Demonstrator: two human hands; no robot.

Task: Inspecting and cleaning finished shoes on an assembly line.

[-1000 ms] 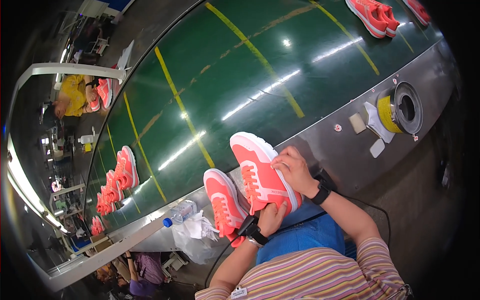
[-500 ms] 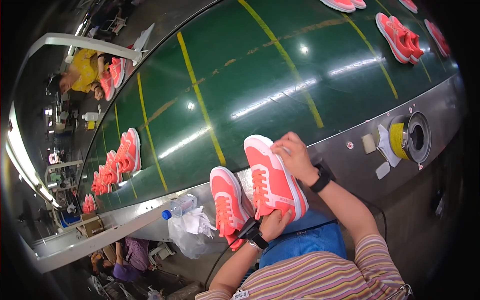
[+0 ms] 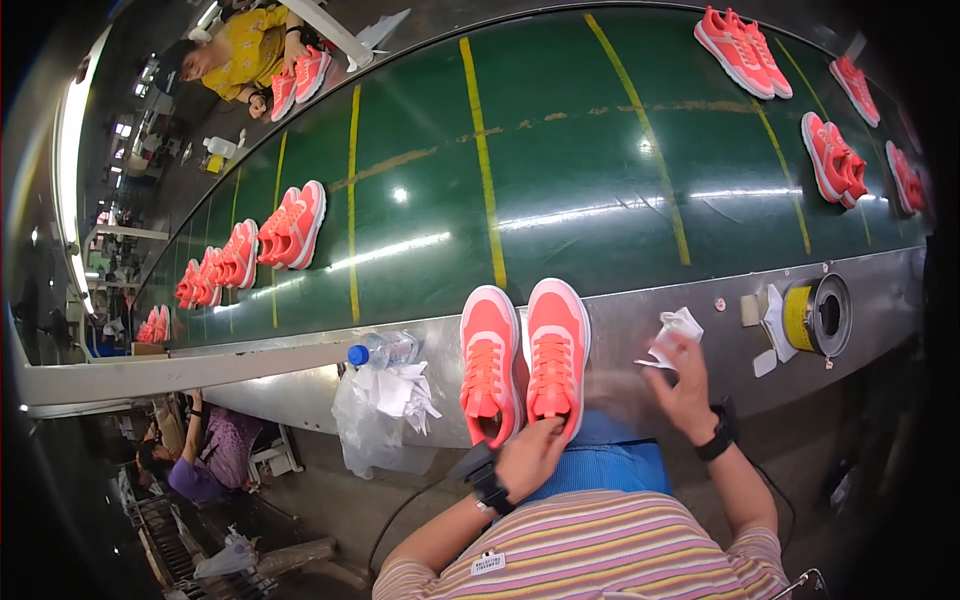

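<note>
Fingers of your left hand (image 3: 527,462) are bent at the heel of the right shoe (image 3: 557,345), touching it; the gap between them is hidden, so you cannot tell whether they grip. Your right hand (image 3: 686,392) is blurred – thumb and fingers partly spread, meeting a crumpled white scrap (image 3: 676,330), though whether they hold it cannot be told. Right in front of you, that shoe and the left shoe (image 3: 487,350) stand side by side on the metal ledge (image 3: 740,350), toes toward the green belt (image 3: 570,240). Each is coral with a paler pink toe, coral laces and a white sole edge. Dark print marks the small white label (image 3: 489,563) on your striped shirt (image 3: 600,540); any print on the yellow band (image 3: 797,318) around the round metal tin (image 3: 816,335) is too small to read. You cannot make out what the tin contains – its opening is dark. To your left, a clear bottle (image 3: 392,349) with a blue cap lies sideways, contents unclear, beside crumpled white paper (image 3: 402,390) and a see-through plastic bag (image 3: 362,430).
</note>
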